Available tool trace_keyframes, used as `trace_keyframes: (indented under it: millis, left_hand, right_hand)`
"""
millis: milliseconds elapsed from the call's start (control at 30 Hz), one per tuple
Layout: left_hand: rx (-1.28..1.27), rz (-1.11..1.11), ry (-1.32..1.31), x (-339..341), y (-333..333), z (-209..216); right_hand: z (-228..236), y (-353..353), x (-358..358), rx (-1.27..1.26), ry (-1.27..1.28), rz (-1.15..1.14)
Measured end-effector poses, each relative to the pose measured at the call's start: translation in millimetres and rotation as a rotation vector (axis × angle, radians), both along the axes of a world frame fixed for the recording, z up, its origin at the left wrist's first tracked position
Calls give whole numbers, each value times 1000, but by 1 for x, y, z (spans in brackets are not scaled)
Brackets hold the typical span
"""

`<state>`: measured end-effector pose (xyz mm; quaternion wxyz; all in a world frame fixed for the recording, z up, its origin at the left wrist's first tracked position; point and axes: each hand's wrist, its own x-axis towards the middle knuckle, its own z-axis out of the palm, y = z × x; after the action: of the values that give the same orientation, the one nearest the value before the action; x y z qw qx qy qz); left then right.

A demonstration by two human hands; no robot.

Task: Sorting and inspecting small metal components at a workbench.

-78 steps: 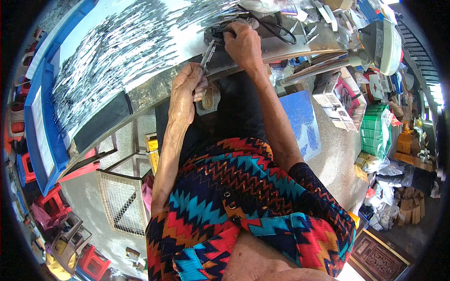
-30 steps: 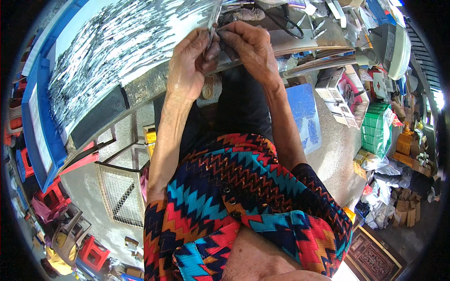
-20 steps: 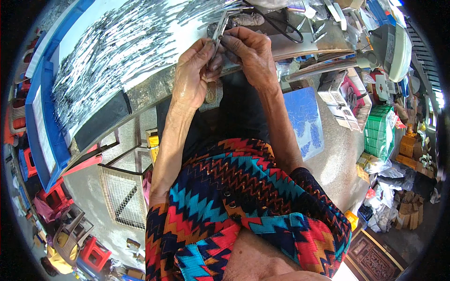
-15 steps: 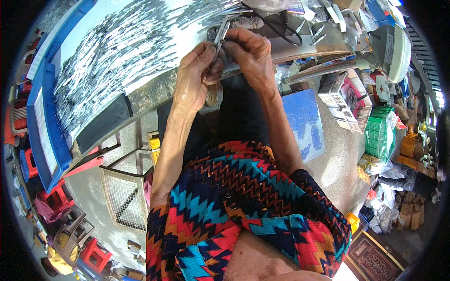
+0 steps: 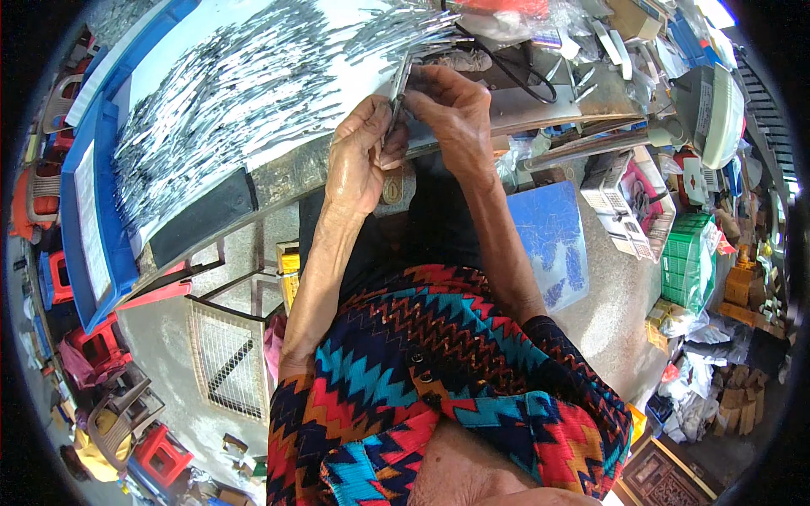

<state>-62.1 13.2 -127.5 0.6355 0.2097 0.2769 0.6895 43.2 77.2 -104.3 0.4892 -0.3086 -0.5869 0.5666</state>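
My left hand [image 5: 361,156] and my right hand [image 5: 456,114] meet over the near edge of the workbench [image 5: 291,173]. Between them stands a slim grey metal piece [image 5: 402,84], tilted upward; its exact kind is unclear. Closed fingers of my left hand grip its lower part. My right fingers pinch closed against its side, partly hiding it. To the left, a large spread of thin dark and silvery metal strips [image 5: 236,101] covers a white surface. More strips [image 5: 413,32] lie just beyond my hands.
A blue tray wall [image 5: 105,219] borders the strips at left. A black cable [image 5: 515,76] curls on the bench at right, near a pale lamp-like head [image 5: 717,114] on an arm. Below are a blue board [image 5: 548,244], a green crate [image 5: 688,261] and red stools [image 5: 164,455].
The whole view has shifted slightly, the bench appearing a little lower and further right. My hands keep hold of the metal piece, which now points more steeply upward.
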Motion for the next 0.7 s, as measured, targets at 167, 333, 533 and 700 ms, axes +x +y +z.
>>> trace_keyframes:
  millis: [167,333,533,700]
  left_hand:
    - [36,-2,47,-4,-7,0]
    - [32,-4,104,-3,-13,-4]
    - [91,-23,127,-4,-17,-12]
    - [74,43,229,-3,-19,-15]
  right_hand:
    - [-2,13,3,-61,87,93]
    - [-3,25,4,-183,353,209]
    - [0,23,6,-224,435,296]
    - [-2,21,3,-225,450,261]
